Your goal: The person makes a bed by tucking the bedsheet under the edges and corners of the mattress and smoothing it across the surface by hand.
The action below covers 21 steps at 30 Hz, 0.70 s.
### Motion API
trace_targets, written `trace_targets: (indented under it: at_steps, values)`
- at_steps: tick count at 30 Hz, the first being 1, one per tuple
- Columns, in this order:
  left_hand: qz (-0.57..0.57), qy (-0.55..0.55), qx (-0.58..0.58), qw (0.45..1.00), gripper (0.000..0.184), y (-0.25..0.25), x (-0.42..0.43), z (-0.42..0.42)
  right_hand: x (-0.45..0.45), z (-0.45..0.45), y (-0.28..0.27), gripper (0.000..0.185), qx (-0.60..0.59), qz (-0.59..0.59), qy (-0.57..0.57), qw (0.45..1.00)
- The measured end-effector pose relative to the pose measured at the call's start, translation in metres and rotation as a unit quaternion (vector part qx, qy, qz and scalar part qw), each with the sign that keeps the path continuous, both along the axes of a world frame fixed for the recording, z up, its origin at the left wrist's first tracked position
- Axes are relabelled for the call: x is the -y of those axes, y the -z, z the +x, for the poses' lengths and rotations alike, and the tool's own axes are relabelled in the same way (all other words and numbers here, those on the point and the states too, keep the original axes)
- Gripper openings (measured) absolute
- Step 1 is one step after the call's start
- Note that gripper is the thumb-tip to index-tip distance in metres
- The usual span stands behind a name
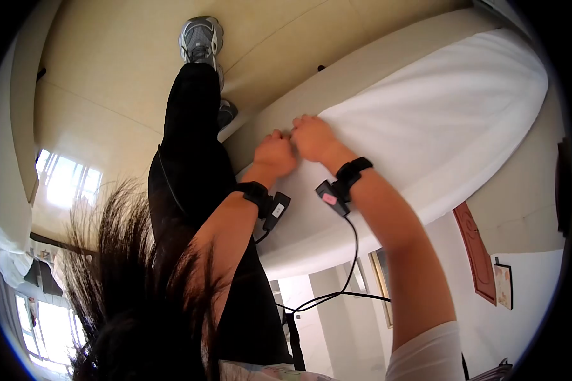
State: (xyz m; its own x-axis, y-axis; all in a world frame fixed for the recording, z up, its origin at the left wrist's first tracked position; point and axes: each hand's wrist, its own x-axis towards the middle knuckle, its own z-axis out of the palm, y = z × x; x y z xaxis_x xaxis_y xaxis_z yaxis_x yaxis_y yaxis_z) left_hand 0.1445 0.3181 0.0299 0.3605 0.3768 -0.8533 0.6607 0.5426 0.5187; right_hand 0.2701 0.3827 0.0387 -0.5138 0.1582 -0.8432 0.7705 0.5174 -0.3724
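A white sheet (438, 101) lies over a beige padded bed-like surface (388, 57). Both of my hands are close together at the sheet's long edge. My left hand (276, 154) is closed, its fingers curled at the cloth's border. Just beside it, my right hand (313, 138) is also closed on that edge, with bent fingers pressed down. The fingertips and the pinched cloth are largely hidden. Each wrist wears a black strap with a small cabled box, one box (277, 211) with a white label and the other box (332, 197) with a pink label.
Black-trousered legs (194, 127) stand alongside the bed, with a grey sneaker (201, 39) on the tiled floor (108, 76). Black cables (343, 292) hang below the wrists. Dark hair (133, 298) covers the lower left. A reddish door-like panel (475, 254) shows at right.
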Motion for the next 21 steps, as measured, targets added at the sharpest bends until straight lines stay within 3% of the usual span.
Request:
trace_targets:
  at_steps: [2, 4, 8, 10, 12, 14, 17, 21]
  values:
    - [-0.026, 0.135, -0.052, 0.989, 0.039, -0.011, -0.018, 0.002, 0.012, -0.008, 0.004, 0.018, 0.024, -0.018, 0.03, 0.999]
    - [-0.023, 0.131, -0.047, 0.99, 0.038, -0.011, -0.018, 0.001, 0.014, -0.009, 0.004, 0.018, 0.033, -0.029, 0.074, 0.996]
    - [-0.014, 0.09, 0.002, 0.996, 0.036, 0.002, 0.007, -0.004, -0.002, 0.006, 0.007, 0.019, 0.035, -0.039, 0.025, 0.998]
    - [-0.025, 0.069, 0.003, 0.997, 0.034, 0.006, 0.007, -0.002, -0.013, 0.02, 0.011, 0.02, 0.055, -0.093, 0.101, 0.989]
    - [-0.052, 0.048, 0.009, 0.997, 0.031, 0.001, 0.014, -0.001, -0.023, 0.055, 0.02, 0.023, -0.004, -0.072, 0.165, 0.984]
    - [-0.083, 0.059, 0.002, 0.995, 0.032, 0.003, 0.005, -0.002, -0.053, 0.071, 0.008, 0.023, 0.003, -0.027, 0.139, 0.99]
    - [-0.166, 0.021, 0.045, 0.985, 0.035, 0.001, -0.01, -0.013, -0.1, 0.096, -0.011, 0.021, 0.043, -0.007, 0.102, 0.994]
    - [-0.188, -0.013, 0.02, 0.982, 0.036, 0.021, -0.006, -0.016, -0.13, 0.113, -0.016, 0.018, 0.151, 0.126, 0.072, 0.978]
